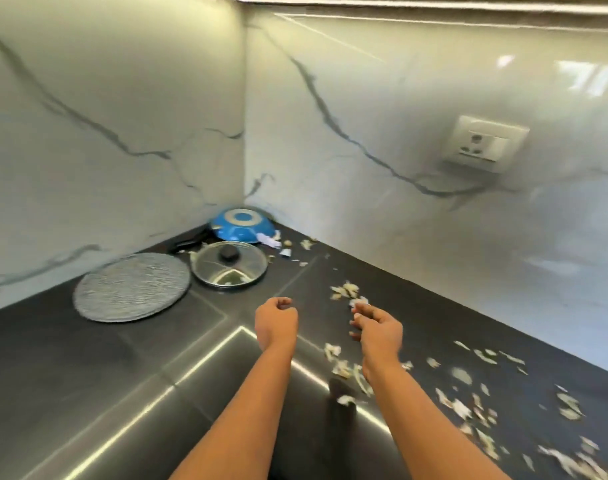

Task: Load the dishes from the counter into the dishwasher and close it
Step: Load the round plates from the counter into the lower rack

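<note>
I hold my left hand loosely curled and empty above the dark counter; my right hand, half open, hovers over scattered peels.

A blue pan is lying upside down in the far corner. Nearer, a glass lid with a black knob is resting flat, a grey round plate lying just left.

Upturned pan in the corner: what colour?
Blue pan, with a pale grey ring on its base; the head view shows it.
</note>
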